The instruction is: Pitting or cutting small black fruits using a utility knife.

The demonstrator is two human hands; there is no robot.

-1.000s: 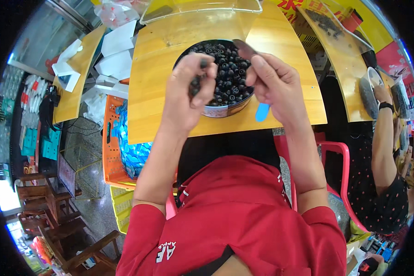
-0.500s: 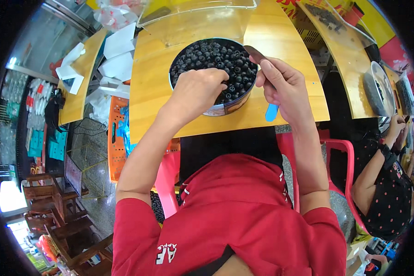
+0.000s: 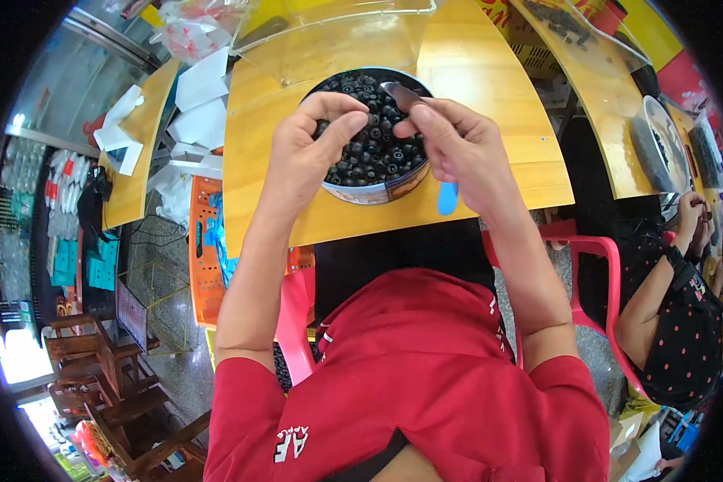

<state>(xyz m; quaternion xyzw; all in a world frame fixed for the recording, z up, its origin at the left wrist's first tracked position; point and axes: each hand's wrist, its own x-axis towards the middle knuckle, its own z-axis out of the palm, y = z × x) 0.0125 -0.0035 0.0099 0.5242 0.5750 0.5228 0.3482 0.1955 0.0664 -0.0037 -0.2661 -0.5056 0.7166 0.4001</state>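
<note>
A round tin (image 3: 369, 194) with a printed side stands near the front edge of the wooden table, filled with small round black pieces (image 3: 375, 149), some showing a ring or hole on top. Over its left part, my left hand (image 3: 305, 149) is closed with thumb and index finger pinched together; whatever lies between the fingertips is too small to make out. Held in my right hand (image 3: 467, 149), over the tin's right side, is a knife (image 3: 402, 95) with a broad metal blade. Its blade points up and left toward my left fingertips, and its blue handle end sticks out below my palm.
Behind the tin sits a clear plastic box (image 3: 337, 48) on the table (image 3: 490, 72). An orange crate (image 3: 206, 273) is at the left table edge. To the right, a co-worker's arm (image 3: 651, 305) reaches toward a second table (image 3: 610, 153) with a round tub (image 3: 659, 145).
My left hand has come up out of the black pieces, fingertips pinched. My right hand has moved left with the knife, bringing the blade over the tin.
</note>
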